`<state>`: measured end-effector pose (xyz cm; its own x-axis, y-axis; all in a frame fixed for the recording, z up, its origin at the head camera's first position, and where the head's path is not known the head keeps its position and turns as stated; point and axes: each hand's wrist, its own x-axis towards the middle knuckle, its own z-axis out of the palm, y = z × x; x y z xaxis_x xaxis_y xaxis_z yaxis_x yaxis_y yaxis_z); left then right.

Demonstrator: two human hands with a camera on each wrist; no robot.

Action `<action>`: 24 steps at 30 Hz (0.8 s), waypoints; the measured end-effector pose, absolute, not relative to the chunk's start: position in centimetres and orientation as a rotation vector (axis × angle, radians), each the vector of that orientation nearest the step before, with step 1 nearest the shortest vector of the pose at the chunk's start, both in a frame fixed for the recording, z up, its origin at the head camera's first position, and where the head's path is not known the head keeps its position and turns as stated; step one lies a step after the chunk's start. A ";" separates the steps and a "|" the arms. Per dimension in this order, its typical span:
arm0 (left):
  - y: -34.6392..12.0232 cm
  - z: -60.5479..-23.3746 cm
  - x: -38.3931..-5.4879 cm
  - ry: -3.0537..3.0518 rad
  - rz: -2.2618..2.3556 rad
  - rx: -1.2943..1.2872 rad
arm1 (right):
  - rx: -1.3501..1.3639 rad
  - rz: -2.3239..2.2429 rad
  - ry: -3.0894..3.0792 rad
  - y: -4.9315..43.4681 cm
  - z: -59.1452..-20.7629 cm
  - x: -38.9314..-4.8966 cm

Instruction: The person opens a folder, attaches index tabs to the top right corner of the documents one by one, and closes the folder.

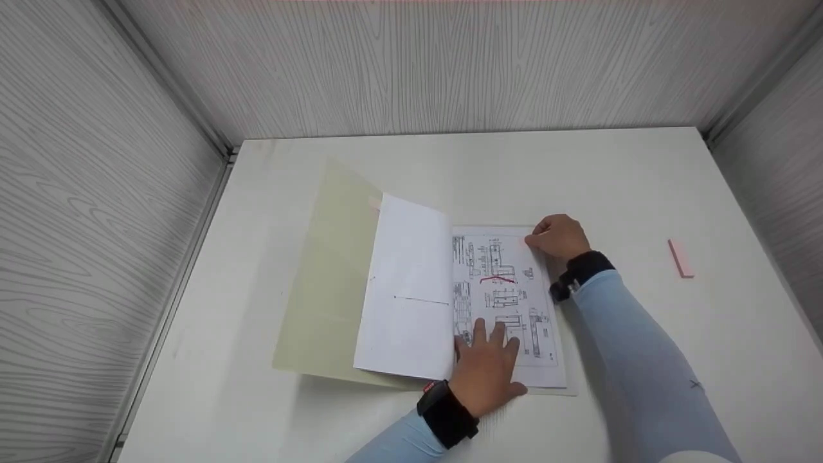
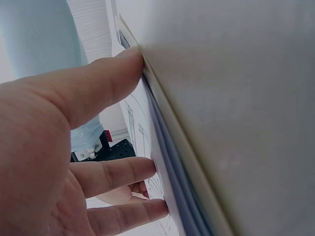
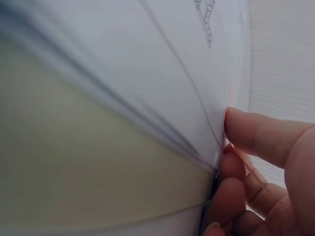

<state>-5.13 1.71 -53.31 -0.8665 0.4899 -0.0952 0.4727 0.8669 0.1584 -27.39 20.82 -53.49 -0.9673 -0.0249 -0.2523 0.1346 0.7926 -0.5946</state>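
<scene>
A pale yellow-green folder [image 1: 315, 296] lies open, its front cover raised at the left. A white sheet [image 1: 411, 257] with a short dark line stands turned back against that cover. On the right lies a printed technical drawing [image 1: 530, 292] with a red pen mark. My left hand [image 1: 487, 370] rests on its lower part, fingers straight and spread. At the upper right corner my right hand [image 1: 560, 236] pinches a small pink sticky note [image 1: 526, 240] at the page edge. In the right wrist view the thumb [image 3: 253, 130] presses the edge, with curled fingers beneath.
A pink sticky-note pad [image 1: 680, 258] lies on the white table [image 1: 643, 186] to the right. Another pink tab [image 1: 375, 204] shows between the turned sheet and the cover. Grey wood-grain panels [image 1: 411, 71] rise at the back and both sides.
</scene>
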 end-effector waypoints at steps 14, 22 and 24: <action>1.6 -53.2 -5.1 2.912 0.211 0.758 | 0.155 -0.965 2.695 20.3 -53.0 -27.0; 1.6 -53.1 -5.1 2.899 0.233 0.754 | 0.143 -0.872 2.690 19.9 -52.5 -27.2; 1.6 -53.1 -5.1 2.898 0.233 0.752 | 0.112 -0.858 2.677 20.0 -52.3 -27.3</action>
